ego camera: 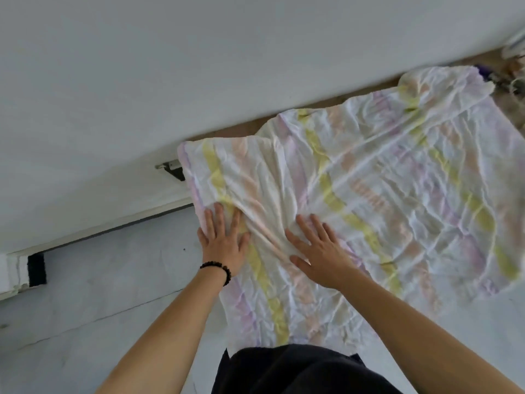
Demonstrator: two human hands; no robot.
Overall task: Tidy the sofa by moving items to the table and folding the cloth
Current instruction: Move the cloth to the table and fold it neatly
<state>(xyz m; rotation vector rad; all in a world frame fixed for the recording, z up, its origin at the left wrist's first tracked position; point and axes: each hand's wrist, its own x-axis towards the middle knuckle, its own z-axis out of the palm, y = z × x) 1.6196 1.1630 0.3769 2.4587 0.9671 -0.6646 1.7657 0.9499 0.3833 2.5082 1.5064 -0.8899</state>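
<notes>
A wrinkled white cloth [383,177] with yellow, pink and purple stripes lies spread out flat, running from the centre to the right edge. My left hand [224,240], with a dark bead bracelet at the wrist, lies flat with fingers spread on the cloth's left edge. My right hand [321,248] presses flat on the cloth just to the right of it. A raised fold of fabric runs between the two hands. Neither hand grips anything.
A pale wall [170,66] fills the top and left. A brown strip of the sofa surface [312,106] shows along the cloth's far edge. Some blurred items [508,78] lie at the top right. Pale floor [99,280] lies at the left. My dark clothing [292,371] is at the bottom.
</notes>
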